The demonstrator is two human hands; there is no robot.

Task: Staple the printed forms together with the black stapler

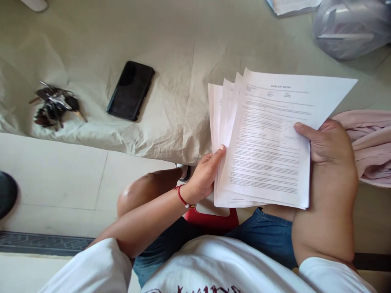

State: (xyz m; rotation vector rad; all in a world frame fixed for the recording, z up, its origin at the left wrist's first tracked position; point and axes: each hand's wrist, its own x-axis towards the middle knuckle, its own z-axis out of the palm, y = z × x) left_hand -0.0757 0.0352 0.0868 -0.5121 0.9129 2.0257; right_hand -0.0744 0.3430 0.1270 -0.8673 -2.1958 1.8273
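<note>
Several printed sheets of paper (269, 150) are fanned out above my lap, the top one headed with a short title over dense small text. At their left edge my left hand (207, 173) is closed, its thumb lying on the lower sheets and its fingers hidden behind them. My right hand (330, 140) grips the right side of the stack, thumb on top of the front sheet, the other fingers out of sight underneath. A red bracelet (182, 197) circles my left wrist.
On the cloth-covered surface (183, 44) lie a black phone (131, 90) and a bunch of keys (56, 106). A plastic bag (351, 30) and more papers (295, 6) are at the far right. Pink cloth (371, 142) rests beside my right hand.
</note>
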